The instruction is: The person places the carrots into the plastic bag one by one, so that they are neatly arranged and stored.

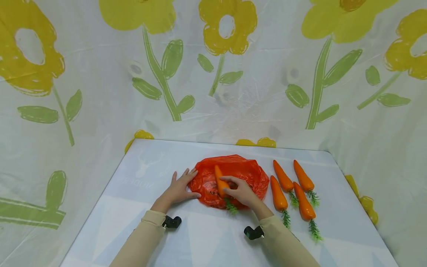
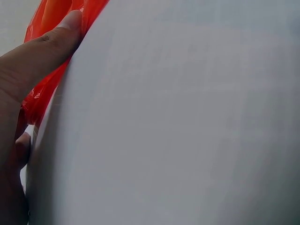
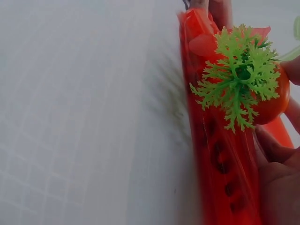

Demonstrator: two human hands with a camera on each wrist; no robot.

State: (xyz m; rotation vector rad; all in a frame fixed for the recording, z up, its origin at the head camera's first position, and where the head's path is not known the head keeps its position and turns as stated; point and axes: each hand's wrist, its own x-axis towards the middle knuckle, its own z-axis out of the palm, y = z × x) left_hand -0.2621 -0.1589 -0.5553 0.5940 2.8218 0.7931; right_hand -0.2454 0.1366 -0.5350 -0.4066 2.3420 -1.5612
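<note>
A red plastic bag (image 1: 240,165) lies spread on the table, with dark printing on it. Over the bag my right hand (image 1: 242,191) pinches an orange carrot (image 1: 220,180) between thumb and fingers. Its green leafy top (image 3: 241,77) hangs toward the near side of the bag in the right wrist view. My left hand (image 1: 178,188) rests at the bag's left edge with its fingers spread. In the left wrist view, the thumb (image 2: 51,49) touches the red plastic. Whether any carrot lies inside the bag cannot be made out.
Several more carrots with green tops lie right of the bag, among them a near one (image 1: 304,204) and a far one (image 1: 303,176). The white table (image 1: 207,237) ends at a flower-printed curtain (image 1: 260,100) at the back and sides.
</note>
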